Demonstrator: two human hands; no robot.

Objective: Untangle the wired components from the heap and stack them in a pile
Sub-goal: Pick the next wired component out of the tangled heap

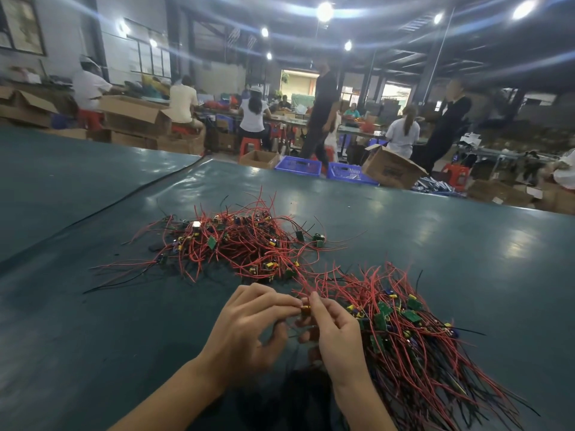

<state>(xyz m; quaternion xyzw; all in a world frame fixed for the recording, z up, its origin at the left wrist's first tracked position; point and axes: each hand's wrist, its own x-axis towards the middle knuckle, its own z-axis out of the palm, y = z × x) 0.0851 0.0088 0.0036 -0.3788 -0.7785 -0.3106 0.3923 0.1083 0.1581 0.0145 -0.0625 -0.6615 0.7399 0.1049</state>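
Observation:
A tangled heap of wired components (236,244), small green boards with red and black leads, lies on the dark green table (93,321) ahead of me. A second pile of the same parts (404,331) lies to my right, its wires running roughly one way. Between them, my left hand (249,325) and my right hand (333,334) meet and pinch one small component (305,309) with yellow parts. Its red wires run up toward the heap.
Blue crates (298,166) and cardboard boxes (392,169) stand past the table's far edge. A black cable (124,200) crosses the table at the left. Several people sit or walk in the hall behind.

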